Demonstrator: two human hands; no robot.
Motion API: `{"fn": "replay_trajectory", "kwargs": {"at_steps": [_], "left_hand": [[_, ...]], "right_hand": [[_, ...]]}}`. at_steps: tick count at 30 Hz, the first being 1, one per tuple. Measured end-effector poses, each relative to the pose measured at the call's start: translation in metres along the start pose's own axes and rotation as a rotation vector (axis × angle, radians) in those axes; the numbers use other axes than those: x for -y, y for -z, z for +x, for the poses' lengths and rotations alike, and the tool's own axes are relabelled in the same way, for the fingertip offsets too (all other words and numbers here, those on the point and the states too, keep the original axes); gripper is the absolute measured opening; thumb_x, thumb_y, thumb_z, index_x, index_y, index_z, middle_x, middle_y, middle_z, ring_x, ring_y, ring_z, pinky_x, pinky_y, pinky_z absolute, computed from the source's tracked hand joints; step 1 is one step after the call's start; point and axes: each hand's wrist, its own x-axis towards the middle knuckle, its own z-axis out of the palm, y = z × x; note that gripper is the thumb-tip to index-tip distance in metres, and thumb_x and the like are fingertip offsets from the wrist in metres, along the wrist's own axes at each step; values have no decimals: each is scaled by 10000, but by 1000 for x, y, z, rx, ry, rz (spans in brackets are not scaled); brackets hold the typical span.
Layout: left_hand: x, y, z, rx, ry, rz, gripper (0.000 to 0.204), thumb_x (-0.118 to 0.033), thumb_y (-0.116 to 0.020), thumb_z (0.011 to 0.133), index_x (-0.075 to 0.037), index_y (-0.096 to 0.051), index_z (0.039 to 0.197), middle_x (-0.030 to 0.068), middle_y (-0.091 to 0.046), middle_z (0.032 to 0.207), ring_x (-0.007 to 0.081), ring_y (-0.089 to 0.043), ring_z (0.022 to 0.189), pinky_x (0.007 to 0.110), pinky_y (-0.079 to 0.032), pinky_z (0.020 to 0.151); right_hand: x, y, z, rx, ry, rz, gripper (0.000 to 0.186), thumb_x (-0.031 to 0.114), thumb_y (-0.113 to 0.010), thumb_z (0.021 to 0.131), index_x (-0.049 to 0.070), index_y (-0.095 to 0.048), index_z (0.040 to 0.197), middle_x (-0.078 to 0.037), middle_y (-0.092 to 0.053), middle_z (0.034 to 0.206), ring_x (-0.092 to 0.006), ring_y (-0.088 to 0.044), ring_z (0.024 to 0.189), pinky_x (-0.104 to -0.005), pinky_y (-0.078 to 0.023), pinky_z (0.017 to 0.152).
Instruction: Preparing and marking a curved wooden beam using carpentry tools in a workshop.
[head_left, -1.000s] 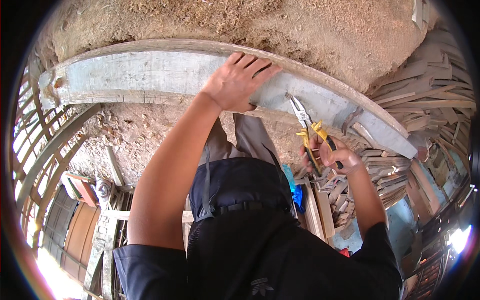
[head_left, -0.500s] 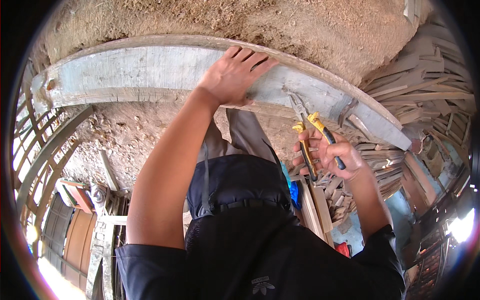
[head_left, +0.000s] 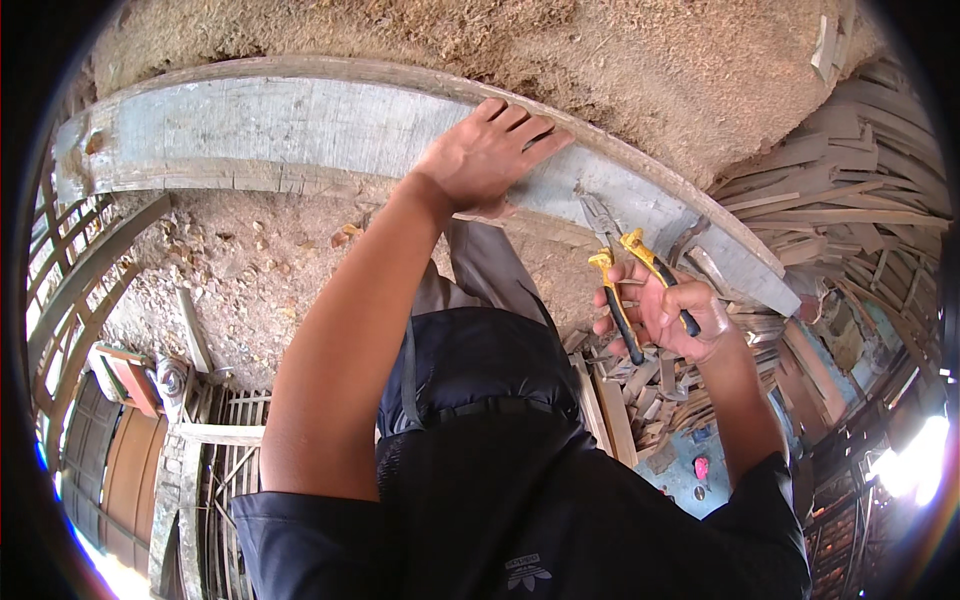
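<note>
Left hand (head_left: pixel 490 160) lies flat, fingers spread, palm down on a long grey wooden plank (head_left: pixel 270 130); grip spread open, holding nothing, only pressing the board. Right hand (head_left: pixel 665 315) has its grip wrapped around the handles of a pair of pliers (head_left: pixel 622 262), yellow and black handles, metal nose pointing up toward the plank. Handles stand apart in the palm; pliers' nose is just beside the plank's lower edge, whether it touches cannot be told. Pliers sit to the right of the left hand's grip, near but apart. Above the plank, a heap of sawdust (head_left: pixel 500 50). Right of the right hand's grip, stacked wood offcuts (head_left: pixel 850 210). Below both hands, the person's dark trousers (head_left: pixel 480 370).
</note>
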Motion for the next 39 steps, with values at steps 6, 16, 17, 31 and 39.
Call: {"fn": "replay_trajectory", "kwargs": {"at_steps": [6,16,17,31,39], "left_hand": [[-1,3,-1,-49,-19,75,1107,-400,-931,600,-167,-411,1549,40,-550,1437,227,-521,1308,386,-382,1134],[2,-5,0,-73,-14,-14,1179,-507,-920,544,-205,-409,1562,74,-562,1443,274,-533,1317,438,-368,1152],[2,-5,0,-85,-20,-10,1181,-514,-918,541,-204,-410,1562,72,-564,1439,272,-536,1312,440,-368,1149],[0,-2,1,-131,-22,5,1155,-435,-937,526,-195,-441,1540,59,-590,1399,255,-560,1274,421,-410,1116],[-1,-1,3,-89,-22,0,1198,-411,-963,497,-191,-430,1547,64,-588,1404,263,-547,1301,434,-397,1133]], "right_hand": [[7,2,2,35,-14,89,719,90,-566,621,63,-500,1337,-196,-581,1279,-389,-634,1168,-524,-576,939],[51,-8,7,70,-119,241,662,78,-538,670,9,-538,1328,-261,-550,1281,-421,-607,1155,-528,-601,949],[52,-12,8,73,-110,255,630,95,-541,674,4,-557,1297,-252,-582,1259,-407,-629,1136,-508,-604,934],[1,15,12,178,3,416,509,22,-587,574,144,-508,1061,-165,-546,1099,-300,-595,854,-408,-551,693],[-8,21,11,179,75,429,599,8,-576,612,115,-502,1197,-179,-515,1194,-325,-628,906,-433,-607,752]]}}
